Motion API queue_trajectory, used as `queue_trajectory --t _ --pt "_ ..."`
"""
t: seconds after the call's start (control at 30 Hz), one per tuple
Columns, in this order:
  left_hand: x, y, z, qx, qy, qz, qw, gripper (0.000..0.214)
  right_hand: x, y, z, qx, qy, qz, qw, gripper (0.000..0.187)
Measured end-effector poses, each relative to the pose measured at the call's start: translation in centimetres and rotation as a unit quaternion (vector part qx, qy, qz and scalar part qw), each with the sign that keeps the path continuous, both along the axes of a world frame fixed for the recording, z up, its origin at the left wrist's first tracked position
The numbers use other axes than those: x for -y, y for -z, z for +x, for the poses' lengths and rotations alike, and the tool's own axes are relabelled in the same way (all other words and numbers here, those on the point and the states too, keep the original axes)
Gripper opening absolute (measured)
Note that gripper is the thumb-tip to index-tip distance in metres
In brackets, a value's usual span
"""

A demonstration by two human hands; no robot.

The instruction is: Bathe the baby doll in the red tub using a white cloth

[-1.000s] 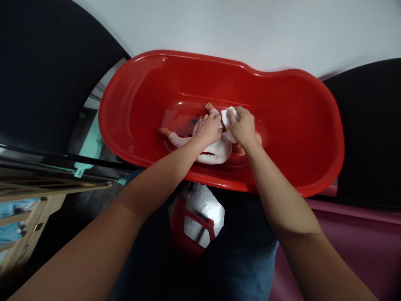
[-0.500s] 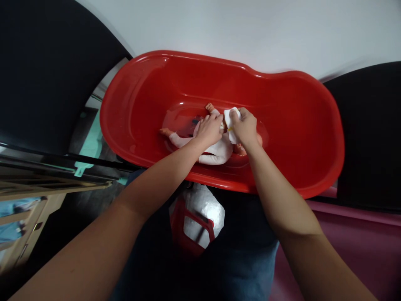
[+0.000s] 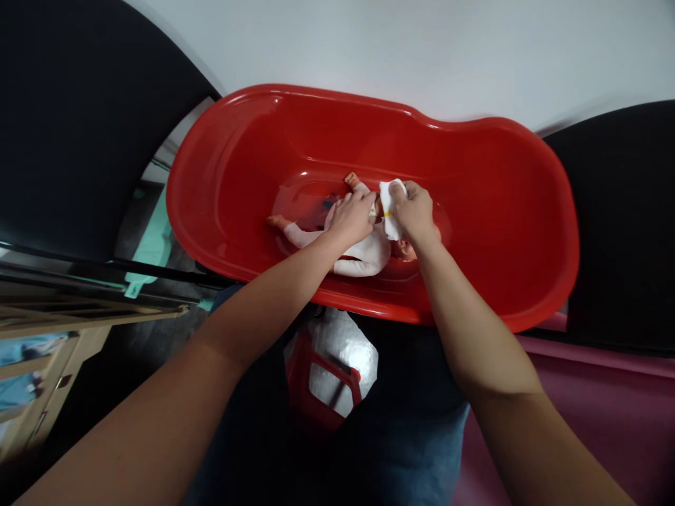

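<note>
A baby doll [image 3: 372, 247] with a white body lies on its back in the red baby bathtub [image 3: 500, 211]. Its feet point left, and its head is at the right, partly covered by my right hand. My left hand [image 3: 352, 219] rests over the doll's chest, fingers curled on it near the neck. Pinched between the thumb and fingers of my right hand [image 3: 415, 212] is a folded white cloth [image 3: 389, 207] with a thin yellow mark. The cloth is held just above the doll's head; whether it touches is hidden.
Dark rounded panels [image 3: 63, 126] stand on both sides of the tub, with a pale wall [image 3: 395, 49] behind. A mint-green plastic piece [image 3: 152, 242] and wooden slatted furniture [image 3: 79, 379] are at left. Below the tub is a red frame [image 3: 332, 376]; a pink surface [image 3: 595, 422] lies right.
The white cloth and my right hand have shifted very slightly. My left hand stays on the doll, which has hardly moved.
</note>
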State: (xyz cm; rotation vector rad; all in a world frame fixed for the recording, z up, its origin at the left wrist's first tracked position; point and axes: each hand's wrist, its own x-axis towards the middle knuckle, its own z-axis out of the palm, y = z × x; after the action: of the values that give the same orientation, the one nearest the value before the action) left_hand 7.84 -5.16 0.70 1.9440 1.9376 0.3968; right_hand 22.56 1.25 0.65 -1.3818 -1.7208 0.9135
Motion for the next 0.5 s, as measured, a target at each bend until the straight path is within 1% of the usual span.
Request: queue_trajectory --t 0.1,0.3,0.4,0.5 --pt "0.0 0.1 0.0 -0.002 -0.003 0.002 1.0 0.049 0.1 -0.1 -0.1 0.012 0.003 0.006 1.0 0.049" --pt "-0.3 0.4 -0.2 0.007 -0.021 0.007 1.0 0.055 1.8 -1.7 -0.4 0.096 -0.056 0.094 0.989 0.044" --pt "-0.3 0.5 -0.2 0.009 -0.022 0.006 1.0 0.057 2.1 -2.0 -0.4 0.111 -0.059 0.109 0.986 0.044" --pt "-0.3 0.4 -0.1 0.013 -0.019 0.002 1.0 0.056 1.9 -1.8 -0.3 0.108 -0.052 0.106 0.987 0.044"
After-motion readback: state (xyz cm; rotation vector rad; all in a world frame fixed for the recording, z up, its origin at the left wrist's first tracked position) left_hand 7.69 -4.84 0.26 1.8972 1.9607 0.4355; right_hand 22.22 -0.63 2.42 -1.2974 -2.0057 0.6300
